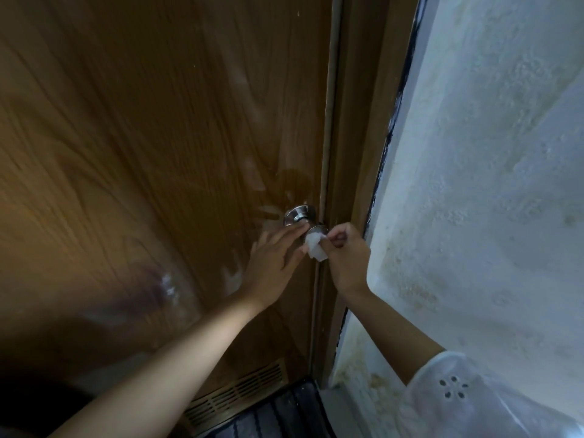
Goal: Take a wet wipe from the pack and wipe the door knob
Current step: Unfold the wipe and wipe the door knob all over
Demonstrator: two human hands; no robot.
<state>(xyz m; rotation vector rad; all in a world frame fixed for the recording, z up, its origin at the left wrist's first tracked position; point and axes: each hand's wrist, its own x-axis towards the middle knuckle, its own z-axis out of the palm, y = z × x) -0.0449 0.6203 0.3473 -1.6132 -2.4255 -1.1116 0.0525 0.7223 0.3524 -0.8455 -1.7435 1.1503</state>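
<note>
— Over at nine o'clock, what fills the view?

— Brown wood-grain door (142, 137), covered with a shiny, wrinkled film. Pale smears run down it toward the middle. Low down, near six o'clock, sits a slatted vent (240, 396) in the door's bottom, with a dark ribbed mat (284, 415) on the floor just beside it.

— And the hands?

— Left hand (273, 257) reaches up from seven o'clock, fingers straight and relaxed, holding nothing. Its fingertips (300, 227) touch the knob's neck, just below the round plate.

— Where is the knob itself?

— Door knob (300, 214) is silver metal, near the door's right edge, a little right of centre. Its round head (317, 230) points toward the viewer, partly hidden behind the wipe.

— The wipe?

— Wet wipe (314, 246) is a small white bunched wad, pressed against the knob's head at its lower side. Right hand (346, 254) comes in from four o'clock and pinches it between thumb and curled fingers.

— Further right?

— Brown door frame (350, 121) runs top to bottom beside the door. Past it, from one to four o'clock, stands a rough white wall (489, 153) with yellowish stains. At five o'clock a white sleeve (458, 390) with small eyelet holes covers the right upper arm.
</note>
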